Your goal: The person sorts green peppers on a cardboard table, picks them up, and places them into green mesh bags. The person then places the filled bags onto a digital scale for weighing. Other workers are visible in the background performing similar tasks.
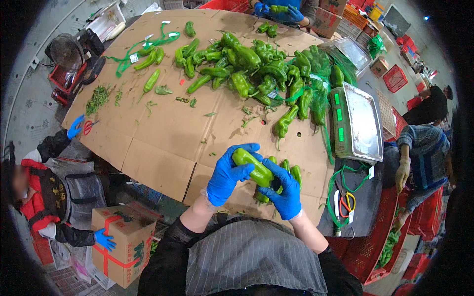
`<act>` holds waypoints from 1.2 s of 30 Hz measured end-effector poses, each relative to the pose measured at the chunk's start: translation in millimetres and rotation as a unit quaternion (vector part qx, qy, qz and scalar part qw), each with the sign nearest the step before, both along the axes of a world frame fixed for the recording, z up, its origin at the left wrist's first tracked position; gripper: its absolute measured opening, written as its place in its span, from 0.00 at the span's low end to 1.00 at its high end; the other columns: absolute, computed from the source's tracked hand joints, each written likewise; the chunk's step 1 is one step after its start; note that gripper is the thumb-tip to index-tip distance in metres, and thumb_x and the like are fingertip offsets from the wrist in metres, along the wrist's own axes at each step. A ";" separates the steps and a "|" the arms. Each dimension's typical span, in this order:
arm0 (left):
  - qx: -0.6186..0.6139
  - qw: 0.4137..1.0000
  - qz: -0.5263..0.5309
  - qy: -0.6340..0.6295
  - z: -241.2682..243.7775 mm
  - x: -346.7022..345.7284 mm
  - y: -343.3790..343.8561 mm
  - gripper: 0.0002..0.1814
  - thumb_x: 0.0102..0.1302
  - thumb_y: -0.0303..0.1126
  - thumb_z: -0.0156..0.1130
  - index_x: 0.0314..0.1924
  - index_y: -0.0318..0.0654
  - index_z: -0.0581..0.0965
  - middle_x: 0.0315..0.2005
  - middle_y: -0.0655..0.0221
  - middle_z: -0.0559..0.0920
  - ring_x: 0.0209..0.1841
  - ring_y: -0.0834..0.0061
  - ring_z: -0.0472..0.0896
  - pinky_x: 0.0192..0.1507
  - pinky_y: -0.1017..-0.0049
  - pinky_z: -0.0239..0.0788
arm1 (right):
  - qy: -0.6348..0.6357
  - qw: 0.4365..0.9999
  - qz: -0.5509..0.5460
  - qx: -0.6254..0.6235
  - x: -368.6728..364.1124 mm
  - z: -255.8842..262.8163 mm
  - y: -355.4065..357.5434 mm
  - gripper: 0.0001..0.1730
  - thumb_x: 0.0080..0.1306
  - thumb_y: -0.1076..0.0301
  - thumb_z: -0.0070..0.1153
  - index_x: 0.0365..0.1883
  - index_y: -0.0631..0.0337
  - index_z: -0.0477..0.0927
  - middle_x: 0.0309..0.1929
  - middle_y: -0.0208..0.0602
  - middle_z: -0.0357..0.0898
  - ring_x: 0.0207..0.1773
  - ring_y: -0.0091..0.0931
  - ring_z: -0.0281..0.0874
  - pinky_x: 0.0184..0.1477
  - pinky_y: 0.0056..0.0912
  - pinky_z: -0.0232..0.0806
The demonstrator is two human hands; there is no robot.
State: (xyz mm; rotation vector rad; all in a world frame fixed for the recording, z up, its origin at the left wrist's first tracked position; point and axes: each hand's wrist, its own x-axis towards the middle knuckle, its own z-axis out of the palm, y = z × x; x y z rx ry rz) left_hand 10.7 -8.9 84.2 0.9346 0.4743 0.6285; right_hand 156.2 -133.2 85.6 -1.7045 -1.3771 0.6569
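Observation:
A light green pepper (pixel 253 168) is held between my two blue-gloved hands. My left hand (pixel 230 172) grips its upper left end, and my right hand (pixel 284 188) has its fingers around the lower right end. Several more green peppers (pixel 296 175) lie on the cardboard behind and under my right hand, partly hidden by it. Beyond my hands, a large heap of long green peppers (pixel 240 55) spreads over the cardboard. At the heap's right side stands a green mesh bag (pixel 319 74) with peppers in it. One single pepper (pixel 284 124) lies between the heap and my hands.
A digital scale (pixel 363 122) stands right of the cardboard sheet (pixel 163 148). Scissors (pixel 346 203) and green netting lie below it. Left are trimmings (pixel 98 99) and red-handled scissors (pixel 88 127) near a co-worker's gloved hand (pixel 75 127). Another co-worker's gloved hands (pixel 277 11) hold a pepper across the table.

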 end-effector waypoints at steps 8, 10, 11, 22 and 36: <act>0.226 0.974 -0.010 -0.012 -5.7 6.5 -1.3 0.37 0.53 0.18 0.67 0.64 0.37 0.63 0.61 0.64 0.69 0.58 0.69 0.73 0.58 0.68 0.68 | 0.665 0.743 0.022 -0.075 -19.1 -24.4 -28.9 0.34 0.70 0.47 0.46 0.66 0.59 0.59 0.53 0.42 0.73 0.49 0.26 0.76 0.48 0.25 0.71; 0.225 0.974 -0.030 -0.020 1.4 5.5 -0.9 0.39 0.54 0.18 0.65 0.66 0.38 0.61 0.61 0.62 0.69 0.59 0.67 0.73 0.59 0.67 0.67 | 0.723 0.685 0.023 -0.085 -12.9 -25.7 -34.9 0.33 0.70 0.48 0.45 0.66 0.59 0.59 0.52 0.42 0.74 0.49 0.26 0.76 0.45 0.25 0.72; 0.162 0.985 -0.045 -0.041 2.3 5.0 -1.3 0.39 0.56 0.19 0.64 0.67 0.38 0.60 0.61 0.61 0.70 0.59 0.68 0.72 0.59 0.68 0.67 | 0.751 0.654 0.023 -0.090 -10.7 -26.2 -37.4 0.33 0.70 0.48 0.45 0.66 0.59 0.59 0.52 0.41 0.74 0.49 0.26 0.76 0.43 0.24 0.73; 0.020 0.999 -0.003 -0.036 -6.6 12.5 -8.6 0.35 0.61 0.24 0.61 0.68 0.41 0.61 0.48 0.59 0.79 0.50 0.67 0.79 0.55 0.68 0.71 | 0.872 0.473 0.109 -0.066 -5.1 -28.5 -25.6 0.38 0.71 0.47 0.43 0.69 0.63 0.51 0.60 0.53 0.66 0.38 0.27 0.81 0.34 0.22 0.77; 0.252 0.967 -0.037 0.013 18.2 15.8 -37.0 0.25 0.56 0.22 0.66 0.56 0.35 0.74 0.46 0.64 0.81 0.49 0.74 0.79 0.53 0.73 0.70 | 0.693 0.700 0.115 -0.130 18.9 -44.4 -55.5 0.37 0.63 0.48 0.54 0.64 0.64 0.64 0.53 0.45 0.75 0.54 0.33 0.75 0.55 0.32 0.67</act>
